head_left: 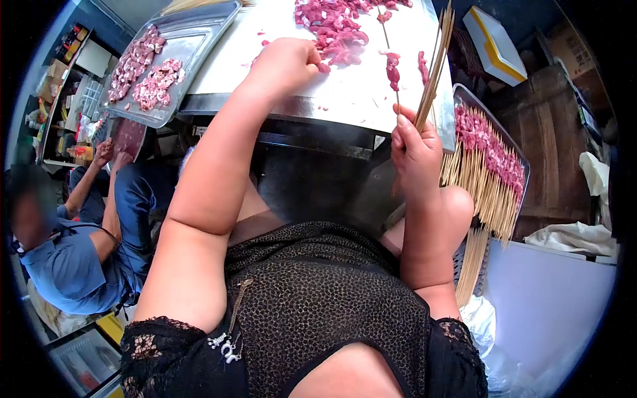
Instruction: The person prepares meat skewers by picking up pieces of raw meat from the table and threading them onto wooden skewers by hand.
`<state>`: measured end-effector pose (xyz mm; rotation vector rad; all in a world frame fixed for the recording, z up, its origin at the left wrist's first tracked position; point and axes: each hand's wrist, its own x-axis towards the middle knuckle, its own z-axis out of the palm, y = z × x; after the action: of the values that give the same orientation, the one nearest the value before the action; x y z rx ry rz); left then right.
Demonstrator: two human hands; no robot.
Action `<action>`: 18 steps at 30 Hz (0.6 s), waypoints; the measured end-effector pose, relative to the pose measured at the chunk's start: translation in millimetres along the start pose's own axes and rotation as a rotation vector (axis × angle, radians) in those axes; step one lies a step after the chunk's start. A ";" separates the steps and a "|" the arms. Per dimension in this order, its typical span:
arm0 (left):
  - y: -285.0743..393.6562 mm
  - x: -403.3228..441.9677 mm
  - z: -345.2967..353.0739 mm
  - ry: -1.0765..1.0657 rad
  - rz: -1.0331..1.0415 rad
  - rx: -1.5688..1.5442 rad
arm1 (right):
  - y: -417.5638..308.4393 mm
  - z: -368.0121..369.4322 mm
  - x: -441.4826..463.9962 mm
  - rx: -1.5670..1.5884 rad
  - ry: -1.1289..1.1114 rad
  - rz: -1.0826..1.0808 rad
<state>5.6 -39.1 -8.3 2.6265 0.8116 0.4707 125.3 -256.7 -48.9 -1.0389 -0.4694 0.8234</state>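
Left hand (292, 63), curled, grip unclear, meets pink-red raw-meat heap (335, 33) on white counter (229, 69), left of thin meat-threaded wooden skewer (393, 69) pointing away from right hand (418, 146), which also grips bundled tan sticks (434, 73).

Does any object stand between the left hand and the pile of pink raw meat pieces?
Nothing visible does: the left hand is at the near edge of the meat pile on the flat white surface.
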 end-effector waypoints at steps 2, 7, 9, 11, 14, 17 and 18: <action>-0.2 -3.8 -10.4 -0.011 -0.092 -0.241 | -2.4 1.5 -1.9 -0.005 0.002 0.028; -18.8 2.3 -12.0 -0.012 -0.199 -0.660 | -4.1 -0.4 -3.2 -0.010 -0.004 0.052; -14.5 2.5 -16.5 -0.183 -0.320 -0.721 | -3.3 -0.3 -3.2 -0.022 -0.002 0.066; -27.7 6.3 -1.1 -0.235 -0.215 -0.615 | -3.2 -0.9 -1.9 -0.039 -0.016 0.071; -10.0 -3.0 6.3 -0.088 0.004 0.016 | 0.1 -3.3 0.2 -0.054 -0.017 0.065; -2.1 -6.8 5.9 -0.049 0.079 0.162 | 2.7 -4.0 0.3 -0.044 -0.014 0.081; -1.1 -6.7 6.9 -0.039 0.073 0.184 | 2.6 -3.7 0.8 -0.044 -0.014 0.080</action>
<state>2.7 -43.8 -16.2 2.8335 0.7821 0.3785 127.4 -257.5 -52.8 -1.0985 -0.4622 0.8957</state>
